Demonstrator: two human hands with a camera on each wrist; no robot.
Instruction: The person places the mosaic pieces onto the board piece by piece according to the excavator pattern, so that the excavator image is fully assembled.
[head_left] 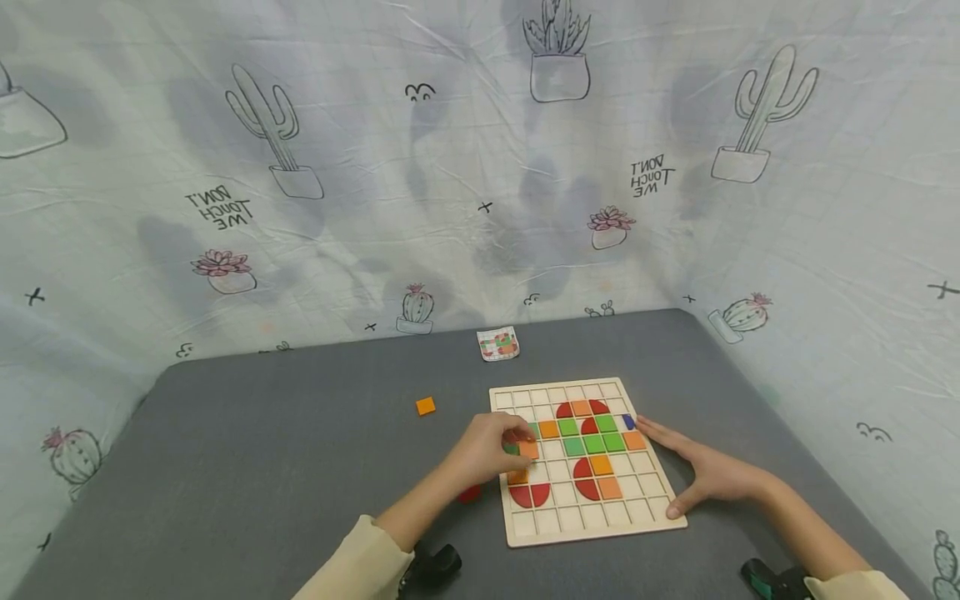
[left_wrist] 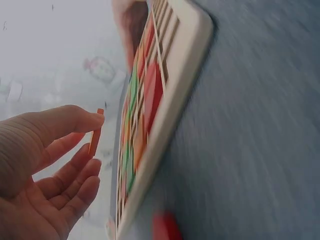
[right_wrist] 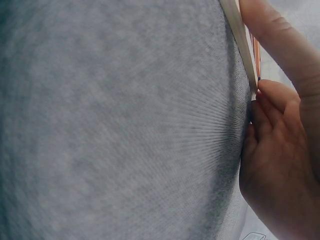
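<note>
My left hand [head_left: 482, 452] pinches a thin orange square tile [left_wrist: 95, 134] between thumb and fingertips, over the left side of a pale wooden grid board [head_left: 555, 523]. Fingers outstretched, my right hand [head_left: 712, 472] rests along the board's right edge, its thumb by the near right corner. Green squares [head_left: 593, 443], orange squares and red rounded pieces [head_left: 587, 479] lie in the grid. At the right edge, close to my right fingertips, is a blue piece [head_left: 628, 422]. My left hand hides part of the board's left columns.
A loose orange tile [head_left: 426, 406] lies left of the board. Partly behind my left forearm is a red piece [head_left: 469, 494]. A small printed pattern card [head_left: 498, 343] sits at the back of the grey table [head_left: 300, 467], before a cactus-print curtain [head_left: 450, 167].
</note>
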